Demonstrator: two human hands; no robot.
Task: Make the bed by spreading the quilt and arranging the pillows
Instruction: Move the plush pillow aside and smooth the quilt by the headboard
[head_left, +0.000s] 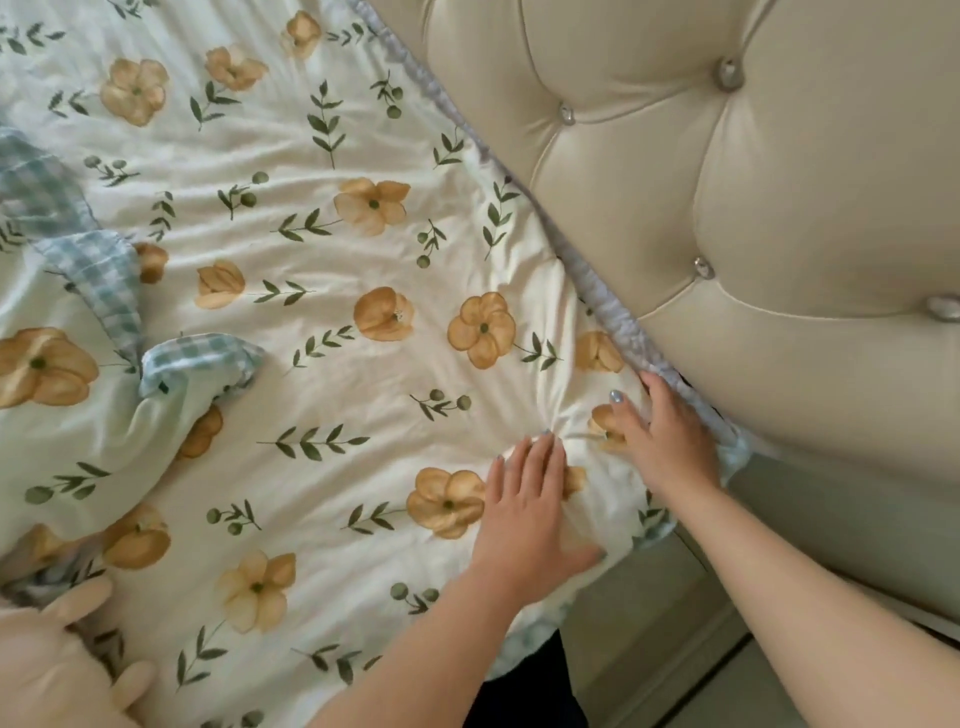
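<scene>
A cream quilt (322, 291) printed with orange flowers and green sprigs covers the bed. Its near corner lies beside the headboard, and both my hands are on it. My left hand (530, 509) lies flat with straight fingers, pressing the quilt down. My right hand (665, 441) rests on the corner next to the headboard, fingers extended along the quilt's edge. On the left the quilt is bunched, with its blue-and-white checked underside (98, 270) turned up. No pillow is clearly in view.
A beige tufted headboard (753, 182) with silver buttons fills the right side. The pale bed frame (649, 623) runs below the quilt corner. A pale, blurred shape (57, 660) sits at the bottom left. Something dark (530, 686) shows beside the bed's edge.
</scene>
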